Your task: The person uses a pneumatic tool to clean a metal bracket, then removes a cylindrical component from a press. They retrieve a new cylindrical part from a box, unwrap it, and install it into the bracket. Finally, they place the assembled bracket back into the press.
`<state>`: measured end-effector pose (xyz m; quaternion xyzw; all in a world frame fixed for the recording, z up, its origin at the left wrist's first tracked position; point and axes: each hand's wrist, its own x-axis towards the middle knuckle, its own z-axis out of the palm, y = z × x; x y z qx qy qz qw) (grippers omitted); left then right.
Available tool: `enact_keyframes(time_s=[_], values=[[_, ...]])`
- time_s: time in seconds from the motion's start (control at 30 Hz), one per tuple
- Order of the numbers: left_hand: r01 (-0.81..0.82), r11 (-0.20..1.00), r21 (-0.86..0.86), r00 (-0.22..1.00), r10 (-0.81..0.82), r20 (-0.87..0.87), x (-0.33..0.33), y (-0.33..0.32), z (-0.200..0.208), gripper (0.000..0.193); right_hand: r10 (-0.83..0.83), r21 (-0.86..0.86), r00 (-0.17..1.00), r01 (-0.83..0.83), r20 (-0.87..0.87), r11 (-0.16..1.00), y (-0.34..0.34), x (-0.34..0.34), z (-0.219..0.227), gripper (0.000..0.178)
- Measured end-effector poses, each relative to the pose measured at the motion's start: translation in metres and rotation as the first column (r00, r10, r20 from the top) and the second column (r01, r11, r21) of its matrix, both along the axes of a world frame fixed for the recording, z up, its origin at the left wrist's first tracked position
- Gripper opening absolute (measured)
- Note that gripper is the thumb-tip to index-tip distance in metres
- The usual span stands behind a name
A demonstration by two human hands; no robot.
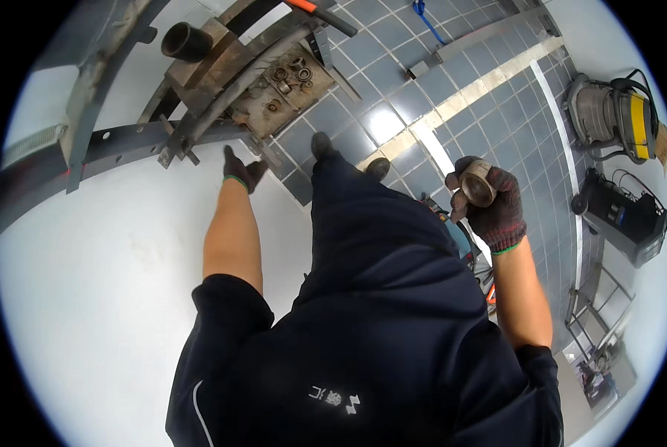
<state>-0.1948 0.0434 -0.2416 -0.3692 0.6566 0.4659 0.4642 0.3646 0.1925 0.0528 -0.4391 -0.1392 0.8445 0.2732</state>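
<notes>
My right hand (503,208), in a dark knit work glove with a green cuff, holds a short metal sleeve (478,188) out to the right of my body. Its fingers wrap round the sleeve's sides, and the round end with its worn brownish metal faces up toward me. On the left, my gloved left hand (242,171) is open and holds nothing, with the thumb spread from the fingers. It is nearest to the lower edge of a heavy steel press frame (221,119). A dark metal cylinder (186,42) rests on a steel block (208,65) in that frame.
Beside the frame, a worn plate (311,91) carries several metal rings (280,74). An orange-and-black handle (326,16) juts out above it. At right stand a grey-and-yellow vacuum cleaner (609,115) and a black wheeled machine (622,216). A teal power tool (461,240) lies partly hidden beside my leg.
</notes>
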Motion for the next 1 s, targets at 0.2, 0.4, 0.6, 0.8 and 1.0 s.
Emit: enact_keyframes(time_s=[0.2, 0.4, 0.6, 0.8, 1.0], values=[[0.791, 0.587, -0.174, 0.607, -0.788, 0.105, 0.073, -0.109, -0.022, 0.081, 0.055, 0.002, 0.998, -0.055, 0.030, 0.998, 0.002, -0.018, 0.006, 0.060], [0.902, 0.381, -0.204, 0.421, -0.880, 0.219, 0.117, -0.160, 0.024, 0.067, 0.124, 0.060, 0.981, -0.134, 0.146, 0.989, 0.003, -0.026, 0.004, 0.064], [0.910, 0.369, -0.189, 0.393, -0.913, 0.109, 0.084, -0.163, 0.029, 0.060, 0.129, 0.065, 0.988, -0.124, -0.084, 0.990, 0.005, -0.022, 0.003, 0.055], [0.891, 0.453, 0.005, 0.437, -0.856, -0.275, 0.098, -0.052, 0.082, 0.056, 0.146, 0.233, 0.984, -0.166, 0.099, 0.958, 0.006, -0.031, 0.001, 0.060], [0.986, 0.117, 0.114, 0.163, -0.767, -0.620, 0.163, 0.061, 0.220, 0.064, 0.221, 0.457, 0.806, -0.511, 0.549, 0.728, 0.012, -0.060, -0.011, 0.067]])
